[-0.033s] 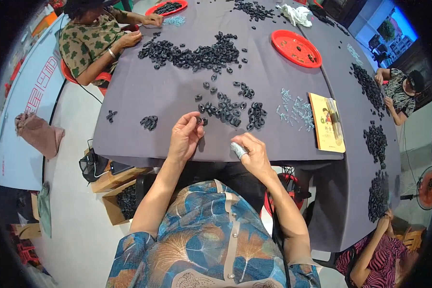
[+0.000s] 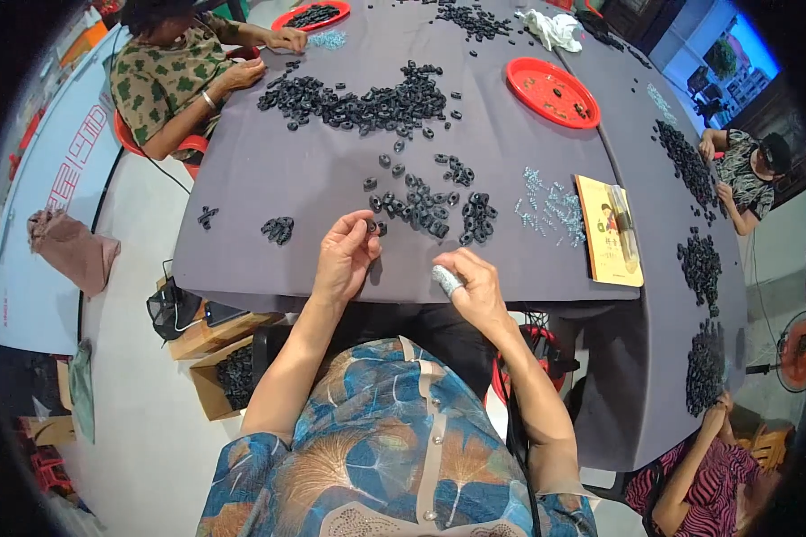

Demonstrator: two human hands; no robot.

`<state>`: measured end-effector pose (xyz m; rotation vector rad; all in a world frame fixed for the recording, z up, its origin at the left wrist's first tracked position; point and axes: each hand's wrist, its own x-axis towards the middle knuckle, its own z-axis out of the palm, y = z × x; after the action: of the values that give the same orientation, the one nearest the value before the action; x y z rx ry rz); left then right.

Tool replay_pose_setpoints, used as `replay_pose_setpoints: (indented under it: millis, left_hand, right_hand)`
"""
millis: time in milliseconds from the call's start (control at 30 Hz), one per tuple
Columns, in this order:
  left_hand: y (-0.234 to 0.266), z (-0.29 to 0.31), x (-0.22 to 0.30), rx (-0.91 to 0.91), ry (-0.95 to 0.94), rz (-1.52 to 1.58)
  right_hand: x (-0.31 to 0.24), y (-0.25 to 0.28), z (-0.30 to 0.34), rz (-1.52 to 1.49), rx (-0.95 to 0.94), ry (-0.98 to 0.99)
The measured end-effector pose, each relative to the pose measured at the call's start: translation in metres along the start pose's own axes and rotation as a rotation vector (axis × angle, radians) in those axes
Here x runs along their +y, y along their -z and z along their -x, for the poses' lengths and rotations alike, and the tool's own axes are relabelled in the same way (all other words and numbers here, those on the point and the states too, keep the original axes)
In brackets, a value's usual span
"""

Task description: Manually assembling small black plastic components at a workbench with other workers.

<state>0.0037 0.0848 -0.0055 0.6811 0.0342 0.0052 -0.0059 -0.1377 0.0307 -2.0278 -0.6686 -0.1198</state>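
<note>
My left hand (image 2: 346, 255) is closed over the table's near part, thumb and forefinger pinching a small black plastic piece (image 2: 372, 225). Another piece sits right beside its fingertips. To its right is my right hand (image 2: 475, 285), fingers curled in, with a silvery wrap (image 2: 447, 281) around one digit. Whatever the right fingers pinch, if anything, is hidden. Just beyond both hands lies a loose cluster of oval black pieces (image 2: 418, 208), and a smaller cluster (image 2: 479, 217) lies beside it. Small metal springs (image 2: 551, 208) are scattered farther right.
A yellow booklet (image 2: 604, 259) with a clear tube-like thing on it lies right of the springs. Beyond are a big black heap (image 2: 354, 103) and a red tray (image 2: 546, 112). Small piles (image 2: 278, 230) lie left. Co-workers sit around the grey-covered table (image 2: 233, 268).
</note>
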Motion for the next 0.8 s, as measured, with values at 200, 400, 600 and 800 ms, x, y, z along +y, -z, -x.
replay_pose_setpoints:
  millis: [200, 400, 600, 800]
  left_hand:
    - [-0.001, 0.002, 0.000, -0.021, 0.022, -0.025]
    - [-0.001, 0.002, -0.001, -0.027, 0.011, -0.041]
    - [-0.001, -0.001, -0.003, -0.050, 0.005, -0.027]
    - [-0.002, -0.001, -0.002, -0.056, 0.019, -0.017]
  right_hand:
    - [0.001, 0.029, -0.028, 0.109, 0.131, -0.012]
    - [0.028, 0.034, -0.092, 0.511, 0.138, 0.097]
    - [0.063, 0.018, -0.129, 0.748, 0.053, 0.169]
    - [0.071, 0.018, -0.132, 0.794, -0.001, 0.241]
